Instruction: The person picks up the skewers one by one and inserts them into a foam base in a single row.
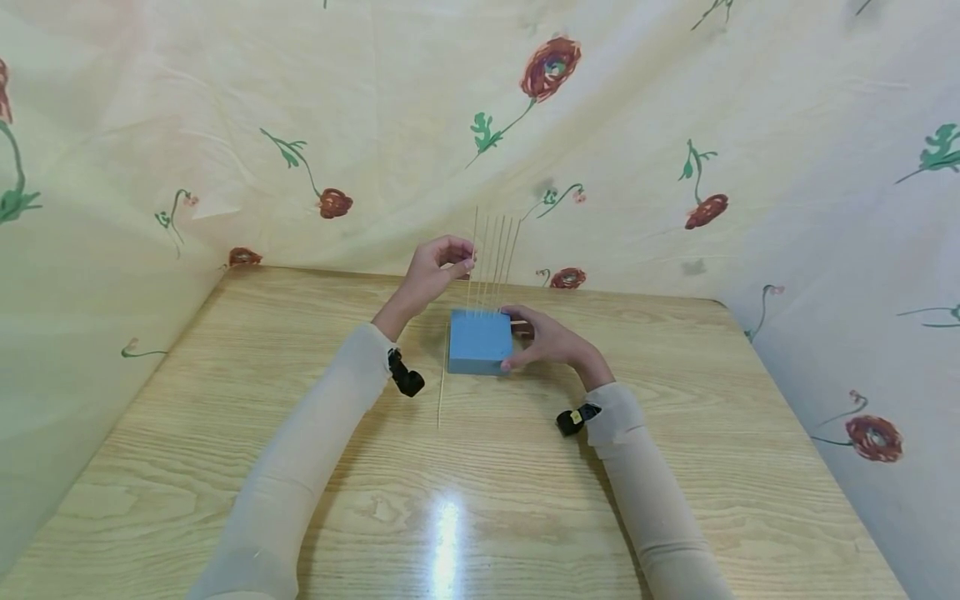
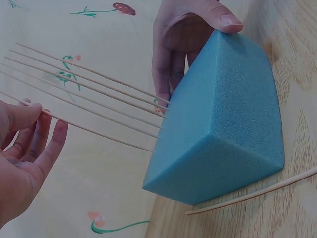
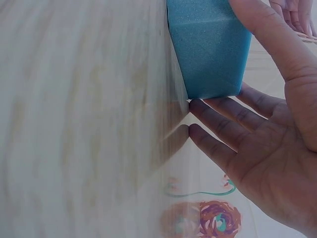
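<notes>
A blue foam block [image 1: 480,343] sits on the wooden table with several thin wooden sticks [image 2: 99,82] standing in a row out of its top. My left hand [image 1: 433,273] pinches the leftmost stick [image 2: 94,130] between thumb and fingertips, partway up its length. In the left wrist view, that stick's lower end meets the foam. My right hand [image 1: 553,340] grips the block's right side, thumb at the front and fingers behind. In the right wrist view, the fingertips [image 3: 196,105] lie along the block's lower edge, close to the table.
Another thin stick [image 1: 440,402] lies on the table [image 1: 517,500] along the block's left side, reaching toward the front. A flower-patterned cloth [image 1: 420,125] hangs behind the table and along both sides. Each wrist carries a black strap-on camera [image 1: 408,381].
</notes>
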A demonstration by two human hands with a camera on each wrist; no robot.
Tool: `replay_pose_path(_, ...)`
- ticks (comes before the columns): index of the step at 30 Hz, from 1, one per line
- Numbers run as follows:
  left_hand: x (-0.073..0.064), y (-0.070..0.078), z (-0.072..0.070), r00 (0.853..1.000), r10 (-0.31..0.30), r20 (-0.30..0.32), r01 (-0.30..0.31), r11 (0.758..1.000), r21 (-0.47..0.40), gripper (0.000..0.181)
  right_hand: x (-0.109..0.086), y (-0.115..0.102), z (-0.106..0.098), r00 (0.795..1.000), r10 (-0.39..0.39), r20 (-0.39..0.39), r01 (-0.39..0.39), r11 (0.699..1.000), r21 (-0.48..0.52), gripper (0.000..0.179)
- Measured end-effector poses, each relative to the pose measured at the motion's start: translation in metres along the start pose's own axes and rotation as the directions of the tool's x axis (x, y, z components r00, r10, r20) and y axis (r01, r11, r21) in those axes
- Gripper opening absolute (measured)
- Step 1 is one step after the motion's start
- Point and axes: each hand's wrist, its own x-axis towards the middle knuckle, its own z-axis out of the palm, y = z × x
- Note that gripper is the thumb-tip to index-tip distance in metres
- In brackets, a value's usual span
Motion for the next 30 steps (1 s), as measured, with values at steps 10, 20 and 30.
replay_pose_path(10, 0.0016, -0.0018, 0.0012, 1.000, -0.006, -0.006, 0.006, 1.000, -0.005, 0.020, 0.0018, 0.0019, -0.0018, 1.000, -0.002, 0.005, 0.002, 1.000, 0.000, 0.103)
replay_pose_path(20, 0.0018, -0.0027, 0.0021, 1.000, 0.009, -0.015, -0.009, 1.000, -0.008, 0.019, 0.0010, 0.0000, -0.0016, 1.000, 0.003, 0.003, -0.002, 1.000, -0.005, 0.103)
replay_pose_path(30, 0.0031, -0.0037, 0.0032, 1.000, 0.011, -0.012, -0.012, 1.000, -0.004, 0.018, 0.0019, 0.0004, -0.0015, 1.000, 0.002, 0.001, -0.002, 1.000, -0.004, 0.102)
